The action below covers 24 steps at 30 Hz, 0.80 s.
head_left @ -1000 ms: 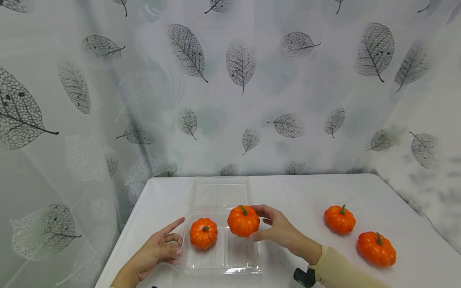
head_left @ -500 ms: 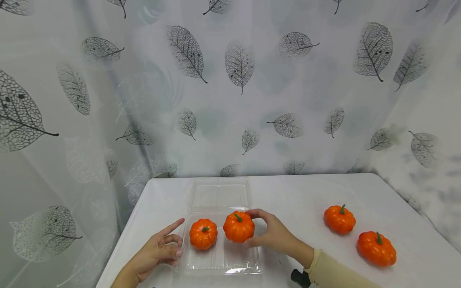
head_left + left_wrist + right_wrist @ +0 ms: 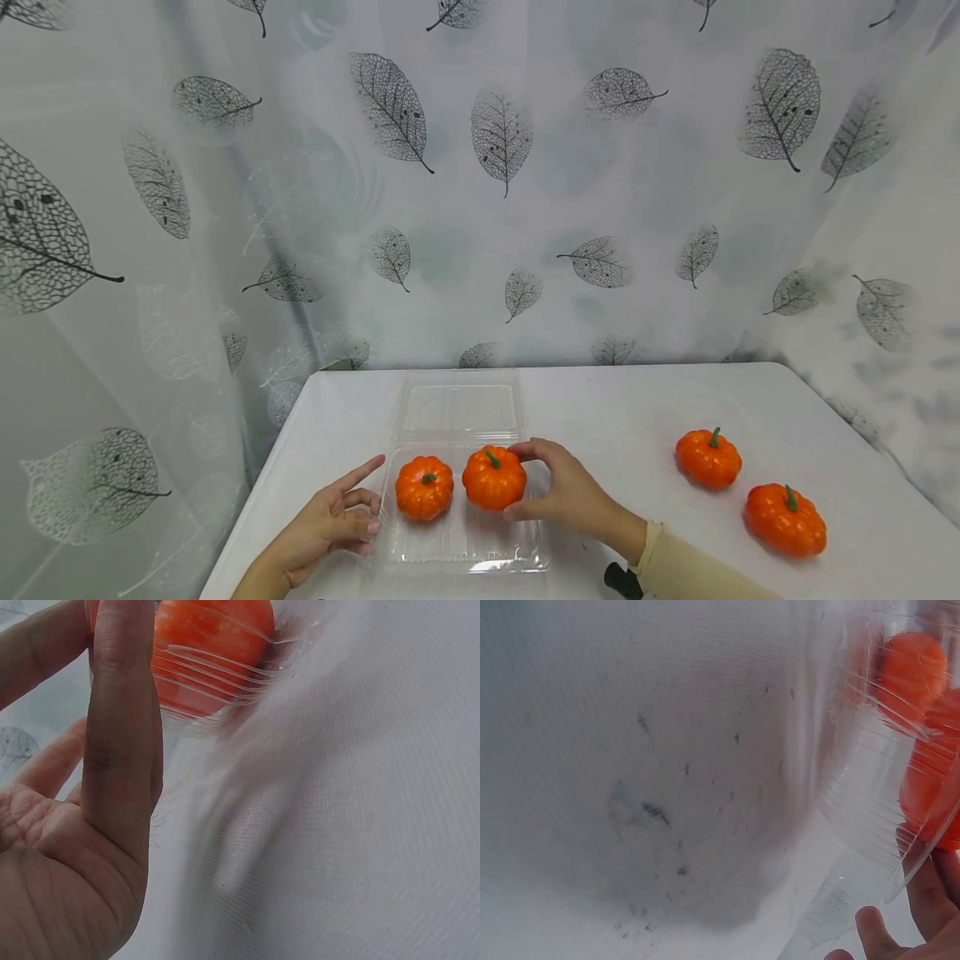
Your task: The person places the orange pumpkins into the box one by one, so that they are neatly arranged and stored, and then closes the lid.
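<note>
A clear plastic clamshell tray (image 3: 465,546) lies open on the white table, its lid (image 3: 459,407) flat behind it. One small orange pumpkin (image 3: 424,489) sits in the tray's left part. My right hand (image 3: 558,492) grips a second pumpkin (image 3: 493,478) beside it, low in the tray's right part. My left hand (image 3: 330,521) rests at the tray's left edge, its forefinger straight and the others curled against the rim. In the left wrist view the left hand's fingers (image 3: 120,727) stand in front of the pumpkin (image 3: 210,652) behind ribbed plastic.
Two more orange pumpkins (image 3: 708,458) (image 3: 784,520) sit on the table (image 3: 637,417) to the right. A leaf-patterned curtain hangs behind and along both sides. The table's left edge is close to my left wrist.
My right hand has carried the pumpkin left and down into the tray, close beside the first one. The left hand has stayed put.
</note>
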Motion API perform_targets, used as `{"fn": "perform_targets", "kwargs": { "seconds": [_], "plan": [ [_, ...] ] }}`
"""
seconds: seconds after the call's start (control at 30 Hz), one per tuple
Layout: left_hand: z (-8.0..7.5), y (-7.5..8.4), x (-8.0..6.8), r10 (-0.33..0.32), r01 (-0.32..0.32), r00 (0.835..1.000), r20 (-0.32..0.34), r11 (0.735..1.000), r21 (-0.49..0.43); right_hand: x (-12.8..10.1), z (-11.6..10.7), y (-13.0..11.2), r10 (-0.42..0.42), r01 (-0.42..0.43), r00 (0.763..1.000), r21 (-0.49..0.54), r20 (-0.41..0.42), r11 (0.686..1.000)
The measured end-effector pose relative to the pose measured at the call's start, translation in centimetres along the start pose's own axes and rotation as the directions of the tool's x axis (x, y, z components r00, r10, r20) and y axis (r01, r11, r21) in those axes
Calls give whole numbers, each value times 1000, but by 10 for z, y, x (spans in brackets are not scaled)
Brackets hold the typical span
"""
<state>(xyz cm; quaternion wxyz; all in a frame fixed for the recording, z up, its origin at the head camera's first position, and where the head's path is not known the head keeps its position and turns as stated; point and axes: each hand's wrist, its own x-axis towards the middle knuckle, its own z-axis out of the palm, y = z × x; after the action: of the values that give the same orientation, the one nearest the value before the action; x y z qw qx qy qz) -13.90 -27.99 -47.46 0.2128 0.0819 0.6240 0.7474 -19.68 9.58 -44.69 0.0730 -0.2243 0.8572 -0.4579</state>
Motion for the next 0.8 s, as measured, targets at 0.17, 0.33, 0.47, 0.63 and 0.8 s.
{"fn": "perform_targets", "kwargs": {
  "seconds": [0.17,0.33,0.47,0.63,0.8],
  "plan": [
    [0,0,0,-4,4,1000,-3,1000,2,1,2,2,7,-7,1000,-20,-2,1000],
    [0,0,1,-10,10,1000,-12,1000,6,1,5,3,-23,22,1000,-56,-12,998],
    [1,1,1,-16,16,1000,-22,1000,10,2,6,5,-78,74,997,-123,-23,990],
    [1,1,1,-15,15,1000,-20,1000,10,5,8,7,-129,120,991,-238,-23,964],
    [1,1,1,-7,8,1000,-15,1000,11,6,9,8,-175,165,985,-357,4,920]
  ]
}}
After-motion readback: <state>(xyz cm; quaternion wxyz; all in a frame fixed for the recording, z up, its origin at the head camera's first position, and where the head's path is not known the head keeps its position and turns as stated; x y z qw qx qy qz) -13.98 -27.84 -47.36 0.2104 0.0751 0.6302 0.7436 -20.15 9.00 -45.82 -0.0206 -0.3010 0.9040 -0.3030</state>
